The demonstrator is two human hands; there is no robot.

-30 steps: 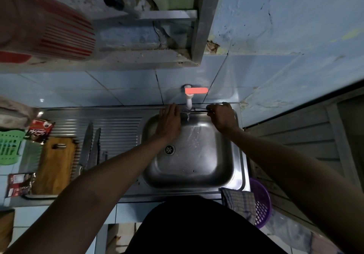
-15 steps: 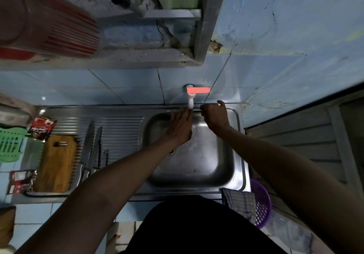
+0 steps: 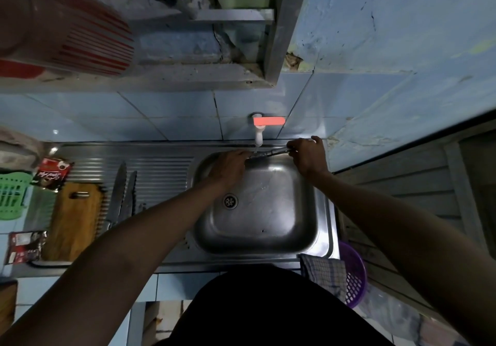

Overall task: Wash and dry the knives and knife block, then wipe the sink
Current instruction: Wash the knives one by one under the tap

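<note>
A small knife (image 3: pixel 271 153) lies level under the white tap (image 3: pixel 258 135) at the back rim of the steel sink (image 3: pixel 257 227). My right hand (image 3: pixel 307 157) grips its handle end. The fingertips of my left hand (image 3: pixel 228 168) pinch the blade end just below the spout. Two long knives (image 3: pixel 119 192) rest side by side on the ribbed draining board, a smaller one beside them partly hidden by my left forearm. The wooden knife block (image 3: pixel 72 219) lies flat to their left.
A checked cloth (image 3: pixel 323 272) hangs over the sink's front right corner, above a purple basket (image 3: pixel 355 273). Two sachets (image 3: pixel 51 173) and a green basket (image 3: pixel 10 196) sit at the far left. A red-striped container (image 3: pixel 67 26) stands on the ledge above.
My left hand has gone from flat against the basin's back wall to fingertips on the blade under the spout. My right hand has shifted slightly right along the rim.
</note>
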